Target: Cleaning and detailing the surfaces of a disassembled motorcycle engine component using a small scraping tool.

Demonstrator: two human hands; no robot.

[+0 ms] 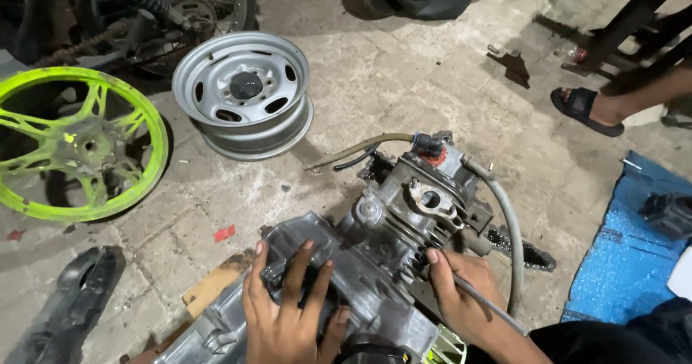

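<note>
left hand [288, 313] lies open, fingers spread flat on the grey cast-metal engine crankcase [303, 292], pressing it down. right hand [461, 292] is closed around a thin grey metal rod tool [490, 306], its tip set at the dark finned cylinder block [414, 241]. the engine lies on a piece of brown cardboard [213, 285] on the stone-tile floor [404, 68], near the bottom middle of the view.

risks, as a judgement: the rod looks thin and held at a slant, so it could slip off the fins and jab the left fingers just beside it. the engine rests tilted on an uneven base and may rock if the flat palm eases. the grey rubber hose [508, 227] loops near the right wrist and could snag. a silver steel wheel rim [245, 90] and a lime-green spoked wheel [79, 144] lie well apart, no hazard. another person's sandalled foot [587, 108] is off to the right.
</note>
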